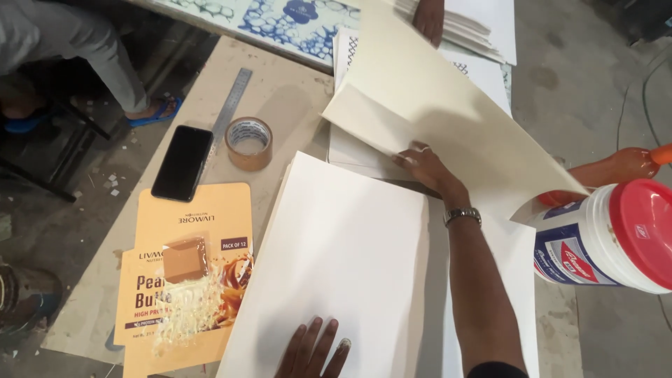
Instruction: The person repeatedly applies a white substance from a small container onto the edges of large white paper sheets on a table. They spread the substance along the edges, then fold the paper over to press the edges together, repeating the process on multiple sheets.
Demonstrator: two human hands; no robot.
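My left hand [311,350] lies flat with fingers spread on a large white sheet [336,266] at the front of the board table [280,98]. My right hand [423,164], with a ring and a wristwatch, grips the lower edge of a big cream sheet [434,105]. That sheet is lifted and curves up over a stack of white sheets [350,150]. Another person's hand [428,17] rests on a pile of sheets [476,28] at the far edge.
A black phone [182,162], a steel ruler [231,105] and a roll of brown tape [248,143] lie at left. An orange printed carton blank [185,280] lies front left. A white tub with a red lid [609,238] and an orange bottle [616,168] are at right. A sandalled foot [154,110] is far left.
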